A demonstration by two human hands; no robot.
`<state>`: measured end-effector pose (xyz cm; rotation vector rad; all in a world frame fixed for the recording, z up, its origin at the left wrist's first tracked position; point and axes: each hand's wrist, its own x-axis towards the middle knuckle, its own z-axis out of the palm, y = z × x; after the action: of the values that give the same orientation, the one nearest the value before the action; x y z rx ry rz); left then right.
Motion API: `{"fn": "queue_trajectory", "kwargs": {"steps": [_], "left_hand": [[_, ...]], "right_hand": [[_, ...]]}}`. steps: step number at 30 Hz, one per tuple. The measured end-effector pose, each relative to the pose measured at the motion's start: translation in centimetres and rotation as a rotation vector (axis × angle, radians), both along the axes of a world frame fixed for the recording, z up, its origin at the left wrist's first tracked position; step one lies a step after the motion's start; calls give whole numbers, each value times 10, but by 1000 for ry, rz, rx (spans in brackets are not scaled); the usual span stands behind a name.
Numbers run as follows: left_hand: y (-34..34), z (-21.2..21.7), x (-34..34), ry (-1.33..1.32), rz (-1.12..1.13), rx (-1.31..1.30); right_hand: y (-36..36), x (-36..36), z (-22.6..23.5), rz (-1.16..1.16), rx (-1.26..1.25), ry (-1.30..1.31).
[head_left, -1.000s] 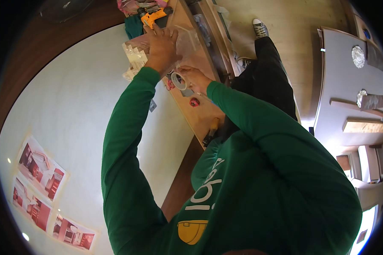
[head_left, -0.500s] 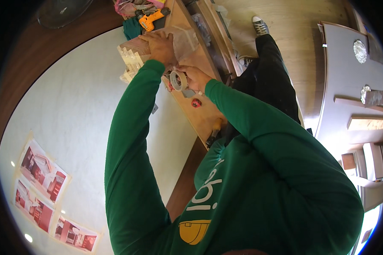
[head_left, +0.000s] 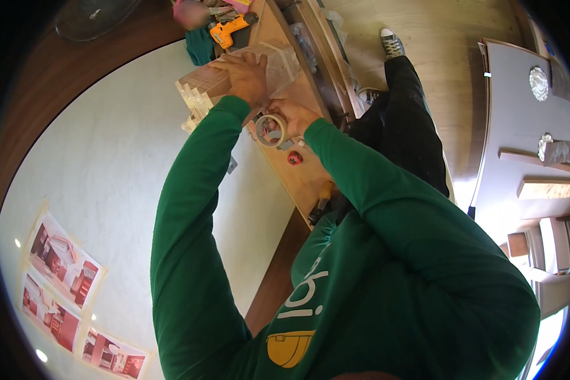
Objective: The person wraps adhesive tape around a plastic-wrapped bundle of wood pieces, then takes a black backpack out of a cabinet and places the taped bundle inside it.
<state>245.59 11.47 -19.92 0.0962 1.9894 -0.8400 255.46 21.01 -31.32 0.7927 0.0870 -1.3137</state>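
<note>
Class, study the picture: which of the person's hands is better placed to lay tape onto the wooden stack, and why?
Probably the right. The right hand already grips the tape roll just beside the wooden stack, while the left hand lies flat on top of the stack, pressing it against the workbench.

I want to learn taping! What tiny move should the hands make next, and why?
Probably draw the tape roll in the right hand toward the clear-wrapped wooden stack, since the left hand presses flat on it beside the roll.
</note>
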Motion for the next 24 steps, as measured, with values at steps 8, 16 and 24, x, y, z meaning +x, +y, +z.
{"fn": "queue_trajectory", "kwargs": {"steps": [8, 16, 24], "left_hand": [[4, 28, -13, -58, -111, 203], [5, 78, 34, -177, -403, 195], [17, 69, 39, -209, -434, 99]], "right_hand": [[8, -12, -14, -82, 27, 45], [10, -15, -12, -43, -8, 161], [-3, -22, 0, 33, 169, 44]]}}
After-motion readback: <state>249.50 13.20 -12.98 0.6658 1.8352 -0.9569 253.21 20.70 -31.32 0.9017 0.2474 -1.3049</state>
